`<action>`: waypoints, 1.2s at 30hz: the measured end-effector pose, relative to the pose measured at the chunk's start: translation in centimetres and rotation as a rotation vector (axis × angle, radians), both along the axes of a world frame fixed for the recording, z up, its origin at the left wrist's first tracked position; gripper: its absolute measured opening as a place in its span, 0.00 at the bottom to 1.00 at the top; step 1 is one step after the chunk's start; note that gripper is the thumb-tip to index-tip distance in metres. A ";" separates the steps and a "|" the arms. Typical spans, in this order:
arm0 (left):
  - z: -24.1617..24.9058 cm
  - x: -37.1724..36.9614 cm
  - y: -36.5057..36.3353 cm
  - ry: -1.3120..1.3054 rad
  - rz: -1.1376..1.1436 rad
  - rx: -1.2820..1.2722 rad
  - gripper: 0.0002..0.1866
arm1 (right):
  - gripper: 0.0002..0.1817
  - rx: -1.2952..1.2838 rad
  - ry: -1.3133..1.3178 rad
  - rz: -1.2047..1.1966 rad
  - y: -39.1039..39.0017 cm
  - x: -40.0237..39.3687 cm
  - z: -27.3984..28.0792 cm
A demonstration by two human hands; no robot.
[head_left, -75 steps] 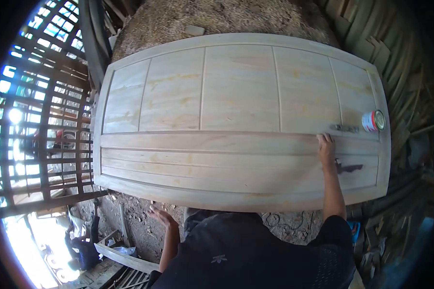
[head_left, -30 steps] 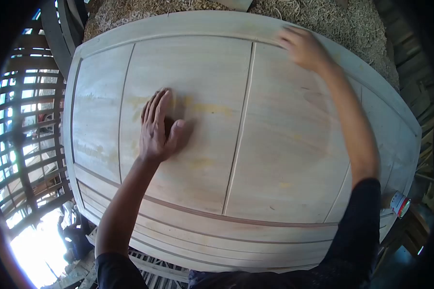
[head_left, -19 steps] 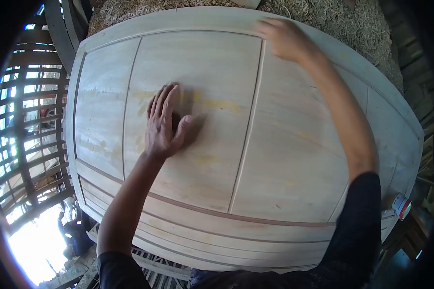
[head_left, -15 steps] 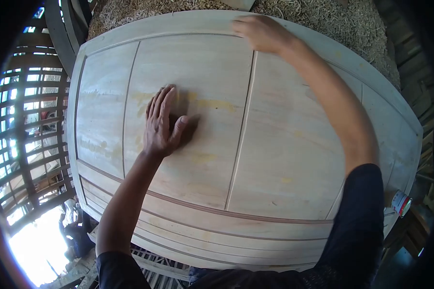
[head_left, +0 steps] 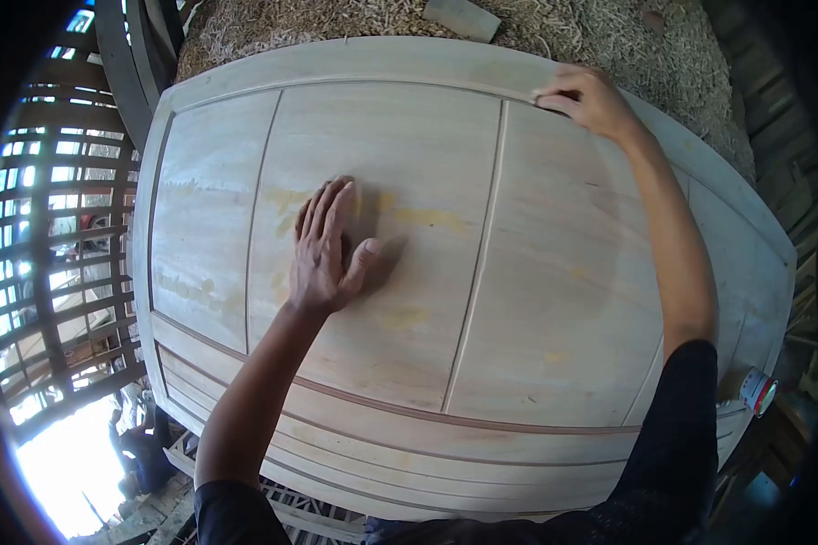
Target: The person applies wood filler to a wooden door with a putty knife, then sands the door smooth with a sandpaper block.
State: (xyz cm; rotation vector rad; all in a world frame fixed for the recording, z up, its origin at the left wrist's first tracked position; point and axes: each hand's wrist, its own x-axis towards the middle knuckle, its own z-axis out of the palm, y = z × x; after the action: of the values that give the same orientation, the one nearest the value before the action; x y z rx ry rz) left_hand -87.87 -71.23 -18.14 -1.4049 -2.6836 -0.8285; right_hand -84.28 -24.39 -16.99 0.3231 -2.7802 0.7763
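A large pale wooden panel [head_left: 563, 263] with framed sections and grooves lies before me, with yellowish smears on its middle section. My left hand [head_left: 324, 254] rests on that section, palm down, fingers stretched out and thumb apart, holding nothing. Over at the far edge, my right hand [head_left: 591, 102] touches the border groove, just right of the upright groove's top. Its fingers are pinched together; a small pale bit shows at the fingertips, too small to name.
Wood shavings [head_left: 336, 20] cover the ground beyond the panel, with a flat grey block [head_left: 462, 18] on them. A small can [head_left: 756, 391] is at the right edge. Slatted wall [head_left: 50, 227] stands left; a person [head_left: 145, 445] is at lower left.
My right hand has moved right along the panel's far border, past the upright groove. My left hand keeps its place on the panel; the whole view has shifted slightly.
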 end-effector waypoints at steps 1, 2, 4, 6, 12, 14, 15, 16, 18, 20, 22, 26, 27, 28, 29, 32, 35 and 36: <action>0.1 -0.1 -0.1 -0.002 0.008 -0.001 0.37 | 0.08 -0.013 -0.097 -0.093 0.3 0.7 0.1; 0.4 -0.1 0.0 -0.004 0.005 -0.014 0.37 | 0.09 -0.070 0.026 -0.028 -0.6 -0.6 -1.2; 0.2 0.1 0.1 0.009 -0.006 -0.015 0.37 | 0.09 -0.073 0.085 0.001 -5.7 -4.6 -1.1; 0.3 0.3 0.3 0.002 -0.002 -0.013 0.38 | 0.09 -0.044 0.045 0.007 -6.5 -6.2 -1.0; 0.2 -0.4 0.2 -0.012 -0.002 0.002 0.39 | 0.09 0.053 0.043 -0.032 -1.4 -1.1 0.2; 0.1 0.1 0.1 0.000 0.001 -0.029 0.39 | 0.12 -0.011 0.031 -0.070 -4.1 -3.9 -1.4; 0.0 0.3 0.0 0.002 0.001 -0.032 0.39 | 0.15 0.009 0.070 -0.066 -6.8 -6.4 -2.2; -0.1 0.3 0.0 -0.002 -0.001 -0.029 0.39 | 0.18 0.032 0.113 -0.062 -8.1 -7.8 -2.4; 0.0 0.0 -0.1 -0.009 -0.012 -0.038 0.39 | 0.22 0.025 0.161 -0.098 -6.0 -6.0 -1.8; 0.0 -0.1 -0.1 -0.009 -0.025 -0.018 0.39 | 0.29 0.098 0.090 -0.230 -2.7 -2.3 -0.4; 0.1 -0.3 0.2 0.007 -0.018 -0.027 0.38 | 0.31 0.102 0.063 -0.256 -0.9 -0.5 0.1; 0.3 0.1 0.2 0.008 -0.028 -0.016 0.38 | 0.28 0.066 0.111 -0.333 -8.1 -5.7 -2.2; 0.3 0.3 0.4 0.012 -0.032 -0.013 0.38 | 0.28 0.069 0.115 -0.338 -7.5 -5.3 -1.8; 0.3 0.2 0.4 0.008 -0.034 -0.015 0.38 | 0.28 0.080 0.099 -0.302 -7.2 -5.2 -1.6; 0.2 0.1 0.1 -0.001 -0.030 -0.020 0.38 | 0.28 0.091 0.079 -0.260 -7.2 -5.3 -1.5; 0.1 0.1 0.1 0.008 -0.033 -0.004 0.38 | 0.35 0.085 0.046 -0.389 0.9 3.1 -0.4; 0.2 0.1 0.4 0.016 -0.037 -0.009 0.39 | 0.36 0.178 0.062 -0.477 0.5 3.8 0.0; 0.1 0.0 0.3 0.020 -0.032 -0.017 0.39 | 0.29 0.094 -0.055 -0.494 -2.0 1.8 0.0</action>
State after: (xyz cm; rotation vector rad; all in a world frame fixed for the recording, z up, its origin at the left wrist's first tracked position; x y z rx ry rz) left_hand -87.84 -70.94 -18.01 -1.4554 -2.6674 -0.7913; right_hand -82.46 -26.37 -17.01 -0.3649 -2.7683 0.5373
